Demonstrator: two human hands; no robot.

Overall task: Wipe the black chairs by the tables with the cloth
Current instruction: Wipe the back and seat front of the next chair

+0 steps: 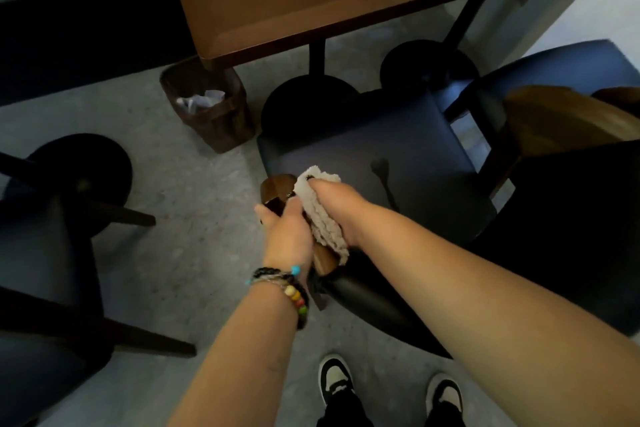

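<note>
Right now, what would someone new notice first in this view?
At centre, the right hand presses a pale cloth on the chair's wooden armrest while the left hand grips it. A brown table stands beyond, with a waste basket beside it on the floor.

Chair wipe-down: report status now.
Left hand grips wooden armrest. Right hand presses cloth on it. Chair seat shows a smear. Nothing in the way.
</note>
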